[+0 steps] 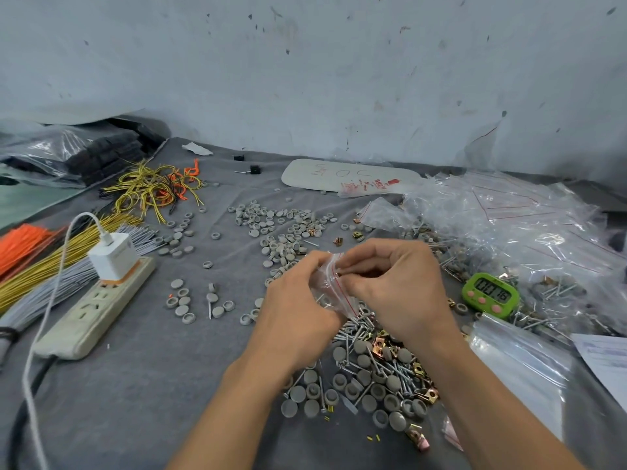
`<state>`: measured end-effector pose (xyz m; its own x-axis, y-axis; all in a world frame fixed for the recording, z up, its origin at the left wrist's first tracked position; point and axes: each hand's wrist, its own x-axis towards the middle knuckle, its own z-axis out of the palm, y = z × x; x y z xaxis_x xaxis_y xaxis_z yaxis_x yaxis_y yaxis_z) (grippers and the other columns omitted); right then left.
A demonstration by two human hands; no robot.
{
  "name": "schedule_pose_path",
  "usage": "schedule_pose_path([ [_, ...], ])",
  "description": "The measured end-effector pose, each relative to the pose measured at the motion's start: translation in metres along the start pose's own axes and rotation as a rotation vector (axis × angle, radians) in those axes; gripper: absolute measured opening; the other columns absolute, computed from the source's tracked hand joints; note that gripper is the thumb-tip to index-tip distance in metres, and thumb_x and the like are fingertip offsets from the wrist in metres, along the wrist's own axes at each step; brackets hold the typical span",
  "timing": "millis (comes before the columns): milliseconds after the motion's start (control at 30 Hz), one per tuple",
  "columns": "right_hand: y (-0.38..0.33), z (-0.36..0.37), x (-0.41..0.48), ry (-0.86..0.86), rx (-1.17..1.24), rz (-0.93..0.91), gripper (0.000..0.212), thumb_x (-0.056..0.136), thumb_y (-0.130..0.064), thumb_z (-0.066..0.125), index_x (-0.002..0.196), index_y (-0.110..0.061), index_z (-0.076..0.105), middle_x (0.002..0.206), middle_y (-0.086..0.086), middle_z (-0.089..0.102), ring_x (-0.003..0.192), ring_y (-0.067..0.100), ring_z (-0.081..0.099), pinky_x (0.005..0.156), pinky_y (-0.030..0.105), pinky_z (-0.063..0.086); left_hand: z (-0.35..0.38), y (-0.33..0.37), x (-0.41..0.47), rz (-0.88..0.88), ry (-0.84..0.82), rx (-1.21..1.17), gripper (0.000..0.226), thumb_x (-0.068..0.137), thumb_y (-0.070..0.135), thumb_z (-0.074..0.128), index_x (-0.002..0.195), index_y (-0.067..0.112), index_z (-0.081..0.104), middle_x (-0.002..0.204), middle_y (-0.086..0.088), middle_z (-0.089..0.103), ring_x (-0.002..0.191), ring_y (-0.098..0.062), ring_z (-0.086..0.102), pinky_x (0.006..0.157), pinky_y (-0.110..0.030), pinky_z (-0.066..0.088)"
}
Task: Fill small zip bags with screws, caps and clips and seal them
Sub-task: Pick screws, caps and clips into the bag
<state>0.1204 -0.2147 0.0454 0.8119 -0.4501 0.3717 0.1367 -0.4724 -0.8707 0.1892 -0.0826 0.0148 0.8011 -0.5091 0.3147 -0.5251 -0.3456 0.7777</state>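
Behind everything stands a big pale wall (339, 79) with little dark marks on it. Below it a grey cloth (152, 385) covers the whole work top. On the right side lies a big heap of clear bags (509, 225). On the left lie long bundles of wires (40, 266), orange, yellow and grey, and a power strip (91, 313) with a white charger (113, 256) plugged into it. The left hand (298, 313) and the right hand (400, 286) are close together in the middle, above a pile of grey caps (366, 391), screws (359, 325) and gold clips (380, 346). A green timer (491, 295) sits just to the right of the hands. Both hands pinch the small zip bag (334, 286) between them, up off the cloth, fingers curled at its red-lined top.
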Motion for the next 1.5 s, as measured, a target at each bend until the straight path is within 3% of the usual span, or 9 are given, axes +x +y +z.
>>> schedule_pose_path([
  [133, -0.007, 0.000, 0.004, -0.068, 0.044, 0.006, 0.026, 0.080, -0.004, 0.081, 0.085, -0.029, 0.083, 0.078, -0.013, 0.078, 0.074, 0.005, 0.076, 0.065, 0.016, 0.058, -0.003, -0.002, 0.002, -0.049, 0.031, -0.098, 0.040, 0.071, 0.024, 0.081, 0.100, 0.045, 0.065, 0.089, 0.023, 0.072, 0.080, 0.003, 0.066, 0.065, -0.020, 0.047],
  [300, 0.027, -0.025, 0.032, 0.228, -0.226, 0.111, 0.024, 0.088, -0.011, 0.078, 0.085, -0.035, 0.080, 0.085, -0.018, 0.078, 0.076, -0.006, 0.071, 0.071, 0.014, 0.055, -0.008, -0.009, 0.005, -0.160, 0.133, -0.188, 0.031, 0.075, 0.020, 0.081, 0.095, 0.038, 0.067, 0.088, 0.021, 0.074, 0.082, -0.001, 0.068, 0.065, -0.028, 0.052],
  [400, 0.069, -0.022, 0.040, -0.015, -0.604, 0.323, 0.025, 0.096, -0.017, 0.069, 0.111, -0.035, 0.077, 0.112, -0.007, 0.077, 0.091, 0.010, 0.072, 0.082, 0.029, 0.060, -0.009, -0.010, 0.008, -0.177, 0.167, -0.212, 0.032, 0.073, 0.018, 0.080, 0.092, 0.038, 0.066, 0.086, 0.022, 0.073, 0.079, 0.000, 0.068, 0.065, -0.028, 0.050],
  [533, 0.091, -0.013, 0.047, -0.155, -0.842, 0.304, 0.036, 0.094, -0.027, 0.069, 0.130, -0.033, 0.069, 0.130, 0.005, 0.070, 0.125, 0.030, 0.058, 0.105, 0.039, 0.048, -0.010, -0.010, 0.007, -0.171, 0.165, -0.207, 0.033, 0.072, 0.018, 0.079, 0.093, 0.039, 0.064, 0.086, 0.024, 0.073, 0.073, 0.003, 0.066, 0.063, -0.026, 0.045],
  [667, 0.095, -0.011, 0.049, -0.107, -0.737, 0.339, 0.022, 0.092, -0.016, 0.069, 0.106, -0.033, 0.075, 0.110, 0.004, 0.075, 0.097, 0.024, 0.068, 0.085, 0.031, 0.054, -0.010, -0.008, 0.007, -0.181, 0.160, -0.193, 0.032, 0.073, 0.021, 0.079, 0.094, 0.040, 0.064, 0.086, 0.026, 0.072, 0.071, 0.005, 0.064, 0.062, -0.024, 0.044],
  [867, 0.089, -0.021, 0.039, -0.037, -0.635, 0.311, 0.017, 0.094, -0.021, 0.070, 0.089, -0.033, 0.080, 0.070, -0.018, 0.066, 0.064, -0.002, 0.057, 0.059, 0.017, 0.040, -0.013, -0.007, 0.006, -0.186, 0.159, -0.173, 0.032, 0.074, 0.024, 0.082, 0.094, 0.041, 0.063, 0.086, 0.030, 0.071, 0.078, 0.009, 0.064, 0.062, -0.021, 0.042],
  [967, 0.082, -0.024, 0.032, -0.035, -0.545, 0.361, 0.020, 0.090, -0.028, 0.073, 0.074, -0.039, 0.076, 0.057, -0.024, 0.065, 0.056, -0.003, 0.060, 0.044, 0.007, 0.034, -0.013, -0.004, 0.005, -0.192, 0.161, -0.156, 0.033, 0.075, 0.025, 0.081, 0.094, 0.044, 0.061, 0.086, 0.034, 0.069, 0.066, 0.004, 0.063, 0.055, -0.021, 0.041],
  [1167, 0.075, -0.031, 0.023, -0.037, -0.442, 0.409, 0.030, 0.095, -0.023, 0.065, 0.068, -0.029, 0.078, 0.062, -0.011, 0.073, 0.055, 0.003, 0.067, 0.057, 0.023, 0.046, -0.010, 0.000, 0.004, -0.172, 0.143, -0.123, 0.034, 0.076, 0.021, 0.077, 0.094, 0.044, 0.061, 0.087, 0.030, 0.069, 0.051, 0.000, 0.055, 0.051, -0.019, 0.041],
  [1500, 0.082, -0.044, 0.024, 0.014, -0.560, 0.366, 0.026, 0.084, -0.020, 0.081, 0.067, -0.039, 0.074, 0.066, -0.015, 0.073, 0.068, 0.006, 0.069, 0.063, 0.022, 0.051, -0.008, 0.001, 0.004, -0.156, 0.115, -0.099, 0.035, 0.077, 0.020, 0.078, 0.096, 0.046, 0.062, 0.088, 0.037, 0.065, 0.070, 0.005, 0.062, 0.051, -0.010, 0.041],
])
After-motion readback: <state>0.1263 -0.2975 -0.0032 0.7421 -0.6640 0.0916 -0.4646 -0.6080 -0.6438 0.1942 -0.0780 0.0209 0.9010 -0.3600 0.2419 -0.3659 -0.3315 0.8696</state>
